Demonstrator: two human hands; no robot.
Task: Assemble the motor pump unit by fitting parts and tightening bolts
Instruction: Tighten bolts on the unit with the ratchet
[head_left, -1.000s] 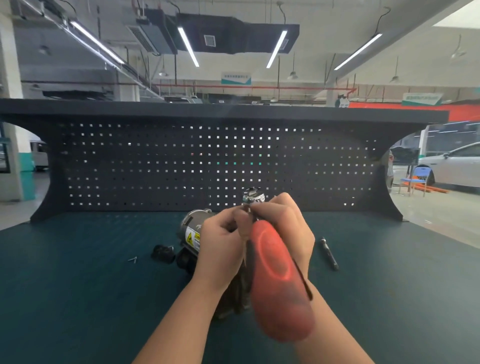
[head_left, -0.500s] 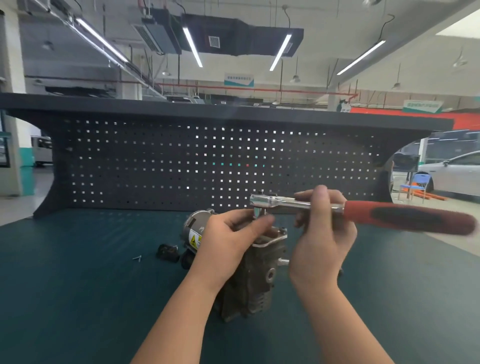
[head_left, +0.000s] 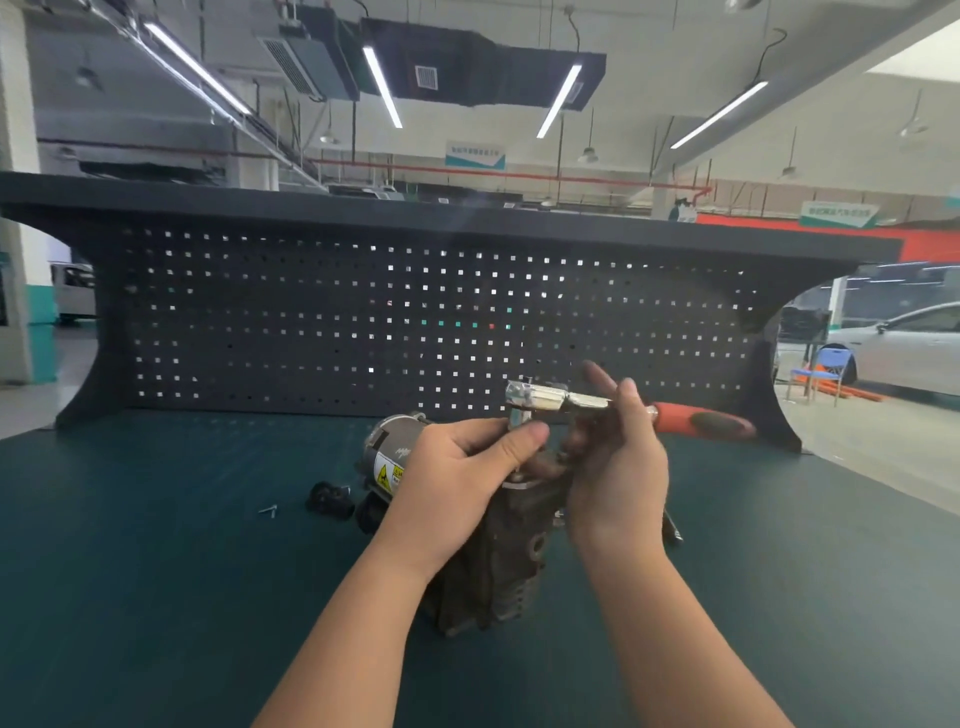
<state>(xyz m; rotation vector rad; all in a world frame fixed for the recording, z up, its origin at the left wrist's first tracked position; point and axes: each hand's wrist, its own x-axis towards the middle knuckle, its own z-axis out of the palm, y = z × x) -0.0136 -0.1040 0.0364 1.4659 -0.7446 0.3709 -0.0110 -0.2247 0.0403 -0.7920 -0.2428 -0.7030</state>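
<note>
Green bench mat (head_left: 156, 571) fronted a pegboard (head_left: 363, 322); beside the pump unit (head_left: 488, 561) lay a screw (head_left: 268, 511). Left hand (head_left: 457, 483) pinched the socket (head_left: 519, 415); right hand (head_left: 618, 467), fingers loosely extended, steadied the ratchet (head_left: 597, 402).

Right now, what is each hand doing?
Left hand: pinching the socket under the ratchet head.
Right hand: fingers straight, touching the ratchet's shaft, not gripping.
</note>
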